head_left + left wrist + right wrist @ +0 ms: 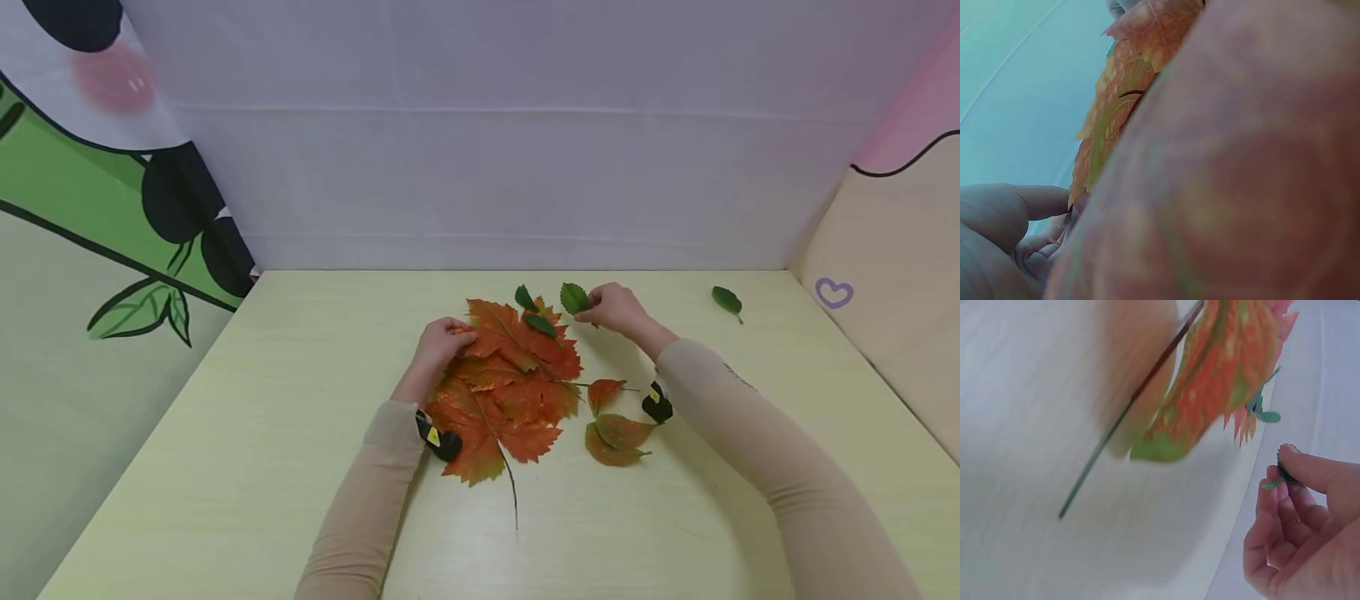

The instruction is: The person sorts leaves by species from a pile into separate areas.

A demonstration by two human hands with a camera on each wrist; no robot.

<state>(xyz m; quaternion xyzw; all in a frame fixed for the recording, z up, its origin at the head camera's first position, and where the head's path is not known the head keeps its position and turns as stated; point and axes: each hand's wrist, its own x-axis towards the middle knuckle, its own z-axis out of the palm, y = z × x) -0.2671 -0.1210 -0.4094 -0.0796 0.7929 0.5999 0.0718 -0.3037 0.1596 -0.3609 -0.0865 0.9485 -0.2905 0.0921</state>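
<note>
1. Left hand is pinching the edge of the orange maple leaves, centre frame — probably steadying them.
2. Right hand is pinching a serrated green leaf, fingers curled, just above right of centre — gripping one edge, seemingly leaving the blade free.
3. Reddish leaves are lying lower right of the maple pile.

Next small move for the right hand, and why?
Probably shift the right hand slightly left and lay its green leaf beside the two others on the orange leaves. It pinches that leaf just right of the pile, apart from it, while the left hand pinches the pile's left edge.
</note>
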